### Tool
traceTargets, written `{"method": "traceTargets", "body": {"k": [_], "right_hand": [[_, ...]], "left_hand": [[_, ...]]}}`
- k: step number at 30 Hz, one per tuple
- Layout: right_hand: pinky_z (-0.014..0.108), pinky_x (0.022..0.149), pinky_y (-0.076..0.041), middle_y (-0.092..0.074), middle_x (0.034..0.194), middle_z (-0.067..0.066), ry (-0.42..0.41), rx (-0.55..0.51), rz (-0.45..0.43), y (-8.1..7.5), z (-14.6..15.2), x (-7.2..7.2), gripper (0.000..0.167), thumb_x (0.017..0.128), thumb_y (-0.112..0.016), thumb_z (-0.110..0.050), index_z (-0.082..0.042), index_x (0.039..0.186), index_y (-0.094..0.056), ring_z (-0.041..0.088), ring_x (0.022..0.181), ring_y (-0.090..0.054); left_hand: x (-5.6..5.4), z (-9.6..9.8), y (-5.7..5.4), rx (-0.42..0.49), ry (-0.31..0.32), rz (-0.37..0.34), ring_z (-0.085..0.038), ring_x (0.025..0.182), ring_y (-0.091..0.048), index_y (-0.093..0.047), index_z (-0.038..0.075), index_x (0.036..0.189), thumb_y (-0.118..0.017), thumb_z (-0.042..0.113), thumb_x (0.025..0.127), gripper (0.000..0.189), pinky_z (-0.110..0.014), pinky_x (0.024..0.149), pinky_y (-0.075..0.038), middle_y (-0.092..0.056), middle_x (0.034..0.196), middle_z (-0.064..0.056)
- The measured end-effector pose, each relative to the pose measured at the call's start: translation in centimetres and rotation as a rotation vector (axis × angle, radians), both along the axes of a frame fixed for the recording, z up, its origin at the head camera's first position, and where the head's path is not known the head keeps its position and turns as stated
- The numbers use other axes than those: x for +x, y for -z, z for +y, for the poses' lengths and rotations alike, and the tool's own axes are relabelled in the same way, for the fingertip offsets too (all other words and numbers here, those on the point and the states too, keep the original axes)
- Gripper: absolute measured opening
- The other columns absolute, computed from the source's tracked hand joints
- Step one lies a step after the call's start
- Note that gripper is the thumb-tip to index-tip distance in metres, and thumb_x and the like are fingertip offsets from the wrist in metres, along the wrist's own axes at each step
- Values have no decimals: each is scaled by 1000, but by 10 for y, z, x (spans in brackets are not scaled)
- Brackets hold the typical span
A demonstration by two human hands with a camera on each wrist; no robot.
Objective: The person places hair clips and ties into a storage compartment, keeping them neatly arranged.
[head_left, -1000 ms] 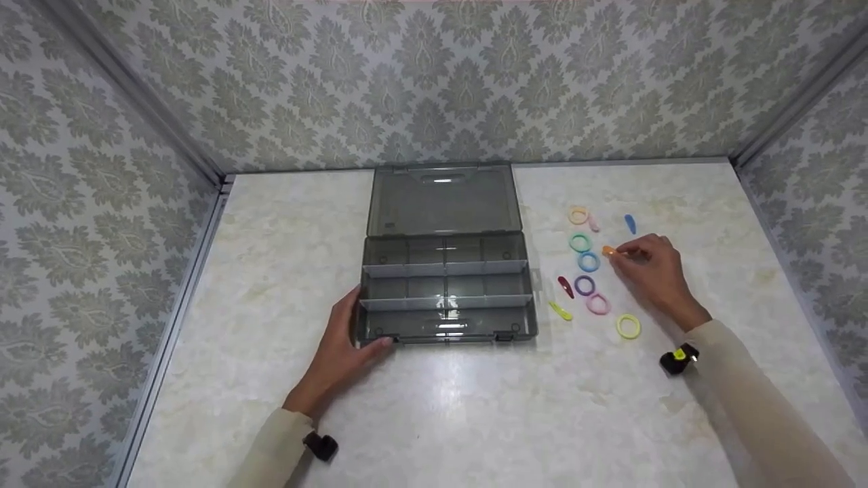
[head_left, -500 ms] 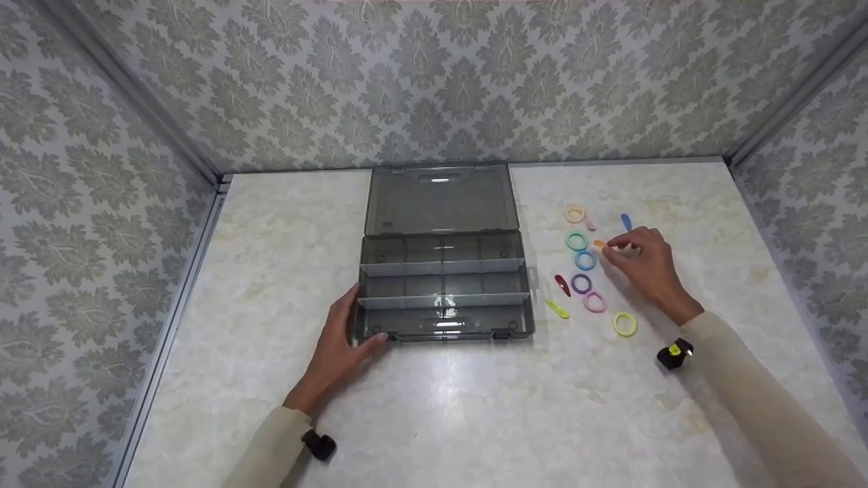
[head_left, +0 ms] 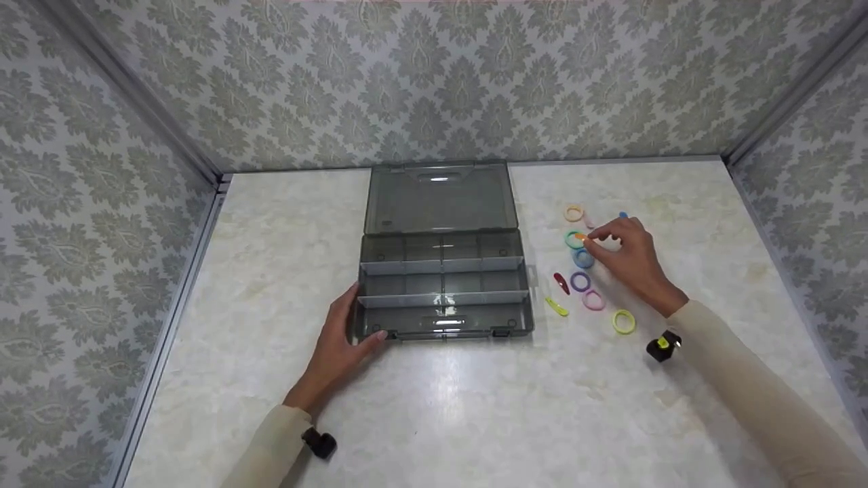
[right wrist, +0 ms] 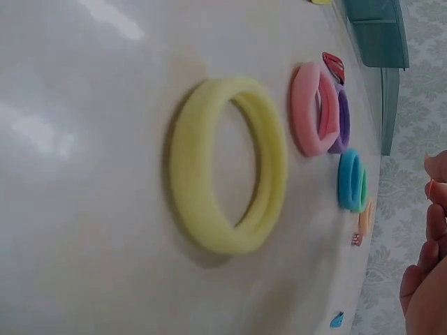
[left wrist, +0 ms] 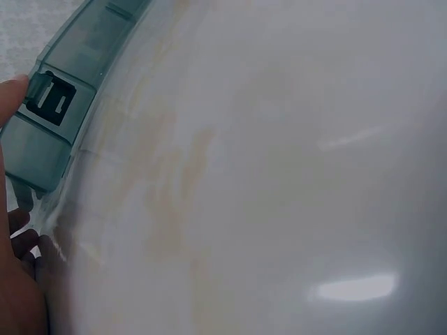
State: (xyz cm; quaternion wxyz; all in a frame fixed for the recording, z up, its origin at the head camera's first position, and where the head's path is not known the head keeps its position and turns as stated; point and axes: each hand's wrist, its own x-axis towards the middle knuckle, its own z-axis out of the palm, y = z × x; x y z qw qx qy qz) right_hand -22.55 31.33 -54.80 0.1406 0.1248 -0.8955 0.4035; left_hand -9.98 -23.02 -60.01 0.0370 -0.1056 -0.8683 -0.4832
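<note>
In the head view, my right hand (head_left: 630,261) pinches an orange snap hair clip (head_left: 580,236) between thumb and fingertips, over the green hair tie (head_left: 568,238). Close below lies a blue hair tie (head_left: 575,259). My left hand (head_left: 339,346) grips the front left corner of a smoky grey divided storage box (head_left: 444,333); its thumb lies on the front edge and its fingers go along the left side. In the left wrist view the thumb (left wrist: 12,98) is at the black latch (left wrist: 52,99). The box's lid (head_left: 441,203) lies folded back.
Around the right hand lie purple (head_left: 572,282), pink (head_left: 585,298), yellow (right wrist: 192,167) and peach (head_left: 574,221) hair ties. Red (head_left: 561,283), lime (head_left: 557,307), pink (head_left: 588,222) and partly hidden blue (head_left: 623,215) clips lie among them. A patterned wall (head_left: 461,81) stands behind.
My right hand has moved left and slightly away from me with the orange hair clip, from beside the hair ties to over the green one. The left hand stays at the box.
</note>
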Motion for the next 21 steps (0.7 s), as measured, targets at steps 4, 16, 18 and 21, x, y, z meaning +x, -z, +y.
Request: {"method": "traceTargets", "body": {"k": [4,16,18,21], "right_hand": [[43,85,-42,-72,100,19,-52,-26,20,-3,-12,-2,7,97,-85,-5,-2,102,-83,41,97,-57],[46,84,-41,-75,102,17,-163,-69,-25,-9,-60,-4,6,98,-86,-10,-5,101,-84,40,98,-60],[50,87,-43,-75,103,15,-166,-84,-43,-11,-66,-3,5,98,-85,-11,-7,102,-85,37,100,-61],[51,89,-43,-75,103,12,-175,-108,-63,-12,-74,-2,5,99,-85,-12,-8,102,-85,32,101,-61]], "left_hand": [[0,0,0,-9,-1,-1,-41,163,-29,-25,7,175,-88,32,96,104,-60,131,-26,-31,175,-22],[1,-1,-2,-24,-3,3,-39,163,-30,-26,8,175,-89,33,96,104,-59,131,-27,-32,175,-21],[1,0,-2,-23,-2,8,-40,163,-30,-27,8,175,-89,32,96,104,-59,130,-28,-33,175,-22],[1,1,-2,-35,-11,-2,-40,163,-30,-27,9,175,-88,35,96,103,-60,130,-28,-33,175,-21]]}}
